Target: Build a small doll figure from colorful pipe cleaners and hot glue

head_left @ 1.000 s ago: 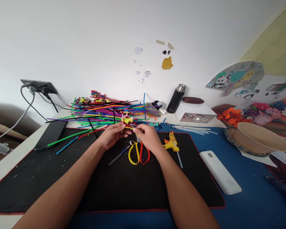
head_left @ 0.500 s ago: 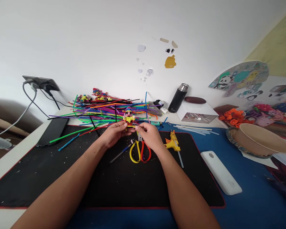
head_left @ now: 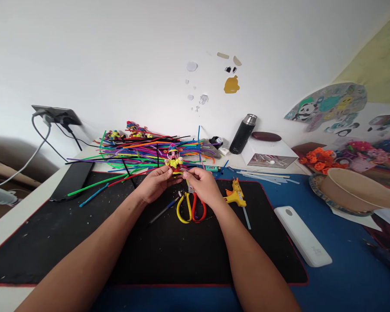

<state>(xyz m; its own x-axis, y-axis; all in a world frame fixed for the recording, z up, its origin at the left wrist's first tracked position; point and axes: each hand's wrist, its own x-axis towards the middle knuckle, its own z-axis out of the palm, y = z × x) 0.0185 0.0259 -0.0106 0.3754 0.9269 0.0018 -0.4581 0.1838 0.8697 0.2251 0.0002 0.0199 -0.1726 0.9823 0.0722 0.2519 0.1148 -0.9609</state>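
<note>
A small doll of pipe cleaners (head_left: 174, 161), with a blue and red hat, dark beard and yellow body, is upright between my hands. My left hand (head_left: 157, 182) pinches its lower left side. The fingertips of my right hand (head_left: 199, 182) are closed at its lower right, on the yellow base. Just below lie scissors or pliers (head_left: 191, 208) with one yellow and one red handle, their tip partly behind my right hand. A blue pen (head_left: 164, 210) rests to the left of them.
A heap of coloured pipe cleaners (head_left: 143, 151) lies behind my hands, with similar dolls (head_left: 136, 129) at its back. To the right are a yellow glue gun (head_left: 236, 195), a white power bank (head_left: 302, 236), glue sticks (head_left: 266, 177) and a black thermos (head_left: 243, 135). A phone (head_left: 71, 180) lies left.
The doll's head has tilted slightly and come a little lower and to the left. More of its red and yellow base shows between my fingers. Both hands keep their grip.
</note>
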